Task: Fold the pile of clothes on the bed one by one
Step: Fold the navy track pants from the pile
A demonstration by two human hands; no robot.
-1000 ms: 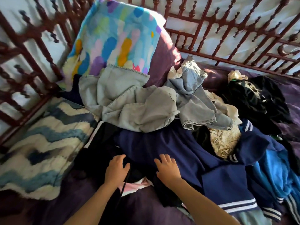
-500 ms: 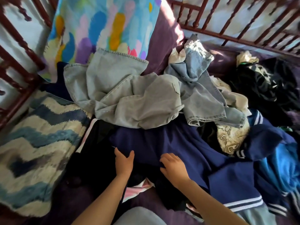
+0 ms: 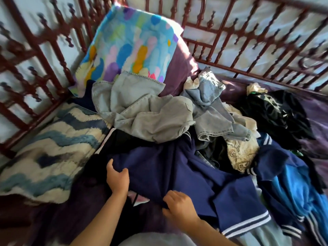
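A navy garment with white-striped cuffs (image 3: 177, 167) lies across the front of the clothes pile on the bed. My left hand (image 3: 118, 177) is at its left edge, thumb raised and fingers curling over the cloth. My right hand (image 3: 179, 205) pinches the garment's near edge, bunching the cloth under the fingers. Behind it lie grey-green trousers (image 3: 150, 118) and light blue jeans (image 3: 213, 110). A cream printed piece (image 3: 241, 153), black clothes (image 3: 276, 110) and a bright blue garment (image 3: 292, 189) lie to the right. A pink and white piece (image 3: 138, 198) shows between my wrists.
A colourful pillow (image 3: 131, 45) leans against a purple pillow (image 3: 181, 68) at the corner of the dark red metal bed rails (image 3: 248, 55). A blue and cream zigzag blanket (image 3: 48, 157) lies at the left. The purple sheet (image 3: 53, 219) shows at the near left.
My right hand has drawn back toward me and closed on the navy garment's edge, pulling it up into folds. My left hand has moved to the cloth's left edge. The camera tilted up.
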